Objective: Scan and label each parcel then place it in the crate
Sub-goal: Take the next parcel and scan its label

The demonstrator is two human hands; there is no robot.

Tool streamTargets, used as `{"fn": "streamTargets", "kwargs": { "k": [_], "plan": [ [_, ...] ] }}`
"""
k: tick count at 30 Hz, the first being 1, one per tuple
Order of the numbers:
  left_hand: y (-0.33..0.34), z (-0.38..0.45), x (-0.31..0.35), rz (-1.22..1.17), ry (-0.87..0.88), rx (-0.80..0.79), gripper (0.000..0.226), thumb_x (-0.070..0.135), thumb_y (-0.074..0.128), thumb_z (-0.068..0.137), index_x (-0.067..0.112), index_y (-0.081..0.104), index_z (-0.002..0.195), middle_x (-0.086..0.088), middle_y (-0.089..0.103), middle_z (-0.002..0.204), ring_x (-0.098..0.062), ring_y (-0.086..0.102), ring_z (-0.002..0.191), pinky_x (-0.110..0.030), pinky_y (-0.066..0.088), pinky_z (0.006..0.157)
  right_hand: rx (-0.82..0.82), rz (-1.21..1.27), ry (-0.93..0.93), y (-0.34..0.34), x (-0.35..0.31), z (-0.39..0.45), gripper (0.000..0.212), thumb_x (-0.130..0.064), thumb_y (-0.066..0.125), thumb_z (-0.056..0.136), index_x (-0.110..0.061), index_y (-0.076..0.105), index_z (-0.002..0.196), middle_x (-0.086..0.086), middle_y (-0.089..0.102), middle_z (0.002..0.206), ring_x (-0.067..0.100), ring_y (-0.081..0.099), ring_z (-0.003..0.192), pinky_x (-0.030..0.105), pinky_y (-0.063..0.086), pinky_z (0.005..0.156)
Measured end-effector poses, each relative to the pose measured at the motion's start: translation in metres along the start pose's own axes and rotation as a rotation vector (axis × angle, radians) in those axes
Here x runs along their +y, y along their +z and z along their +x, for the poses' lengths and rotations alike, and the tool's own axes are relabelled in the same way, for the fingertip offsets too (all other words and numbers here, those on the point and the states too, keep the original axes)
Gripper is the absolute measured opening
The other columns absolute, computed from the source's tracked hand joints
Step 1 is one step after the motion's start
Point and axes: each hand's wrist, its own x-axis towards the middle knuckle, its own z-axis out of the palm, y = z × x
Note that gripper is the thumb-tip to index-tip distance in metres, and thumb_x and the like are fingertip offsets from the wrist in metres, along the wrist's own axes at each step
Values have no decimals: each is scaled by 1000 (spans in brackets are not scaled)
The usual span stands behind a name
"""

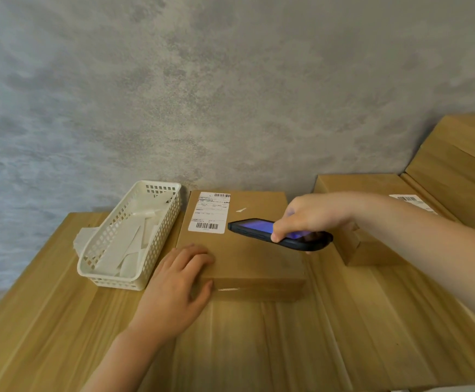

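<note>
The parcel point(242, 247) lay flat on the wooden surface point(61, 321), label point(209, 210) upward at its far left. The left hand point(177, 290) pressed its near-left corner, fingers loosely spread, apparently steadying it, while the right hand point(310, 216) gripped the scanner point(276, 233), aimed at the label.

My left hand point(178, 281) rests on the near left corner of a flat brown cardboard parcel point(247, 250) lying on the pale wooden table point(61, 321) against its far edge. My right hand point(310, 216) grips a black handheld scanner with a lit blue screen point(280, 234) above the parcel, its tip just beside the white printed barcode label point(210, 212). A white perforated plastic basket of paper strips point(128, 236) stands at the parcel's left; more brown cardboard boxes point(372, 188) sit toward the far right corner.
</note>
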Motion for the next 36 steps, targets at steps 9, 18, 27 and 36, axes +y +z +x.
{"fn": "streamTargets", "kwargs": {
  "k": [9, 18, 27, 36],
  "plan": [
    [6, -4, -8, -40, 25, 28, 34, 42, 52, 93, 28, 59, 123, 13, 53, 132, -13, 45, 134, -39, 39, 111, -10, -86, -22, 9, -9, 0, 63, -70, 64, 47, -12, 64, 72, 3, 56, 63, 20, 49, 58, 33, 38, 63],
    [13, -7, -10, -20, -1, 45, 37, 46, 48, 94, 28, 60, 123, 11, 55, 134, -17, 45, 135, -41, 36, 113, -21, -36, -18, 9, -6, -6, 73, -65, 67, 57, -6, 72, 98, 9, 71, 81, 27, 65, 69, 31, 46, 67],
    [17, -8, -10, -9, -7, 80, 40, 48, 46, 95, 24, 62, 124, 9, 57, 133, -17, 46, 134, -39, 34, 114, -44, 54, 34, 12, -6, -14, 53, -51, 68, 77, -1, 68, 95, 15, 69, 80, 26, 72, 71, 29, 52, 66],
    [19, -9, -11, 6, -12, 76, 43, 49, 45, 95, 24, 62, 125, 8, 58, 134, -18, 44, 136, -41, 32, 115, -64, 78, 2, 11, -9, -16, 50, -52, 62, 84, -5, 67, 100, 9, 67, 89, 30, 74, 85, 25, 52, 65]
  ]
}}
